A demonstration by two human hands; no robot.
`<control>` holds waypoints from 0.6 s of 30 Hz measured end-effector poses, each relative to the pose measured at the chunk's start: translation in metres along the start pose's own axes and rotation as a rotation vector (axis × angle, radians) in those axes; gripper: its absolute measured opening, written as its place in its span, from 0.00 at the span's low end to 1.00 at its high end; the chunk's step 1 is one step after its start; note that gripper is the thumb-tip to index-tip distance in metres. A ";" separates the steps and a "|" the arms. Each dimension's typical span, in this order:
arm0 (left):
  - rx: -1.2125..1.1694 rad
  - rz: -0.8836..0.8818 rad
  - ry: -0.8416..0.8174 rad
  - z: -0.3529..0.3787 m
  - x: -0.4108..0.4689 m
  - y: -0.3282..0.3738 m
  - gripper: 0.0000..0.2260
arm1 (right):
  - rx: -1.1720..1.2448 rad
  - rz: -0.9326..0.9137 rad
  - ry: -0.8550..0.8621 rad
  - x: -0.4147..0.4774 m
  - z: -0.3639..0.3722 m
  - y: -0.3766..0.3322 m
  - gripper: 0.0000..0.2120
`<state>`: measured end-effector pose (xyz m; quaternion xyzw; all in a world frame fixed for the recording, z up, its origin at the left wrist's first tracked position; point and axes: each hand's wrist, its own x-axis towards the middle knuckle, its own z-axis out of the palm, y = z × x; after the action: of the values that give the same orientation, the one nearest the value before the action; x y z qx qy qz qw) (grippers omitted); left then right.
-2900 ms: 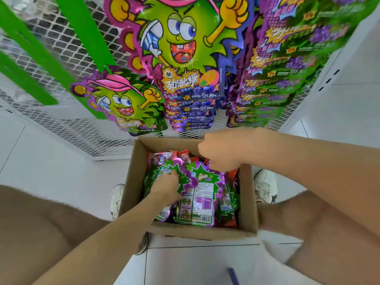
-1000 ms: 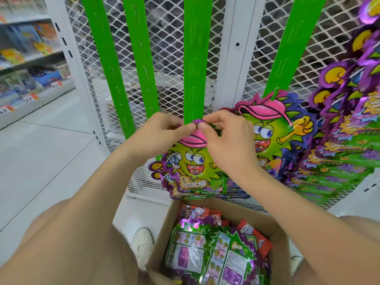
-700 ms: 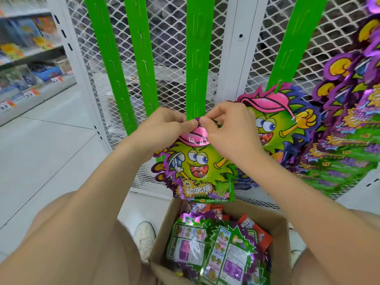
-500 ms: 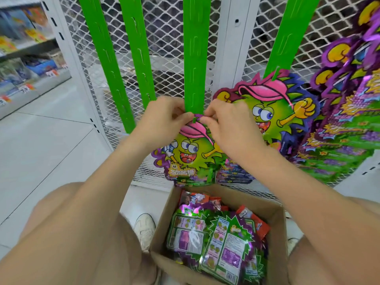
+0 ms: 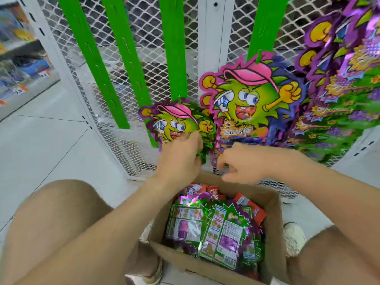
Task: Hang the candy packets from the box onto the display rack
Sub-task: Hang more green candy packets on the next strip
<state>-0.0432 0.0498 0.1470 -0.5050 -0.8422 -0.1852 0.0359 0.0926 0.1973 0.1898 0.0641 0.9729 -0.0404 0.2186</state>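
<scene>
Right hand (image 5: 242, 163) lowered off packet (image 5: 174, 120), left hand (image 5: 181, 157) touching it

1 view | head-worn, wide-angle | faces forward-down | close above box (image 5: 274, 233) | display rack (image 5: 207, 44) just ahead

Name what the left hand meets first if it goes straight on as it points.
The small candy packet hanging on the green strip; the left hand seems to touch it, though blur leaves depth unclear.

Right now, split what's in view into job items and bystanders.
Job: brown cardboard box, green-purple foil candy packets inside it, cartoon-faced packet hanging on the green plastic strip, left hand, right hand.
Bystanders: stocked store shelf at far left, white shoes.
</scene>
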 end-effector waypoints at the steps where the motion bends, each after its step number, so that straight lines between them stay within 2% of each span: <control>1: 0.020 -0.022 -0.220 0.020 -0.006 0.005 0.11 | -0.045 0.030 -0.117 -0.003 0.012 0.002 0.17; 2: 0.043 -0.025 -0.410 0.041 -0.012 0.009 0.10 | -0.062 0.057 -0.212 -0.006 0.024 0.005 0.18; 4: 0.070 -0.013 -0.680 0.086 -0.025 0.013 0.10 | -0.045 0.095 -0.307 -0.013 0.044 0.011 0.17; 7: 0.064 -0.012 -0.980 0.151 -0.045 0.013 0.15 | -0.003 0.108 -0.308 -0.019 0.069 0.022 0.17; 9: 0.051 -0.045 -1.115 0.182 -0.057 0.017 0.12 | -0.003 0.108 -0.310 -0.021 0.081 0.028 0.15; 10: 0.025 -0.110 -1.126 0.196 -0.063 0.020 0.10 | -0.004 0.112 -0.317 -0.022 0.087 0.030 0.14; 11: 0.019 -0.160 -1.130 0.211 -0.069 0.021 0.14 | -0.006 0.118 -0.321 -0.023 0.093 0.033 0.13; 13: 0.043 -0.258 -1.101 0.236 -0.079 0.024 0.45 | -0.013 0.124 -0.330 -0.022 0.106 0.038 0.10; 14: 0.051 -0.281 -1.062 0.246 -0.083 0.027 0.55 | -0.017 0.124 -0.339 -0.022 0.113 0.040 0.09; 16: 0.097 -0.269 -0.986 0.259 -0.089 0.033 0.61 | -0.040 0.113 -0.356 -0.021 0.125 0.044 0.07; 18: 0.142 -0.246 -0.939 0.261 -0.092 0.041 0.60 | -0.063 0.110 -0.372 -0.022 0.130 0.045 0.08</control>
<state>0.0702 0.0811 -0.1071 -0.4271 -0.8313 0.1174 -0.3357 0.1734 0.2258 0.0797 0.1015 0.9115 -0.0090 0.3984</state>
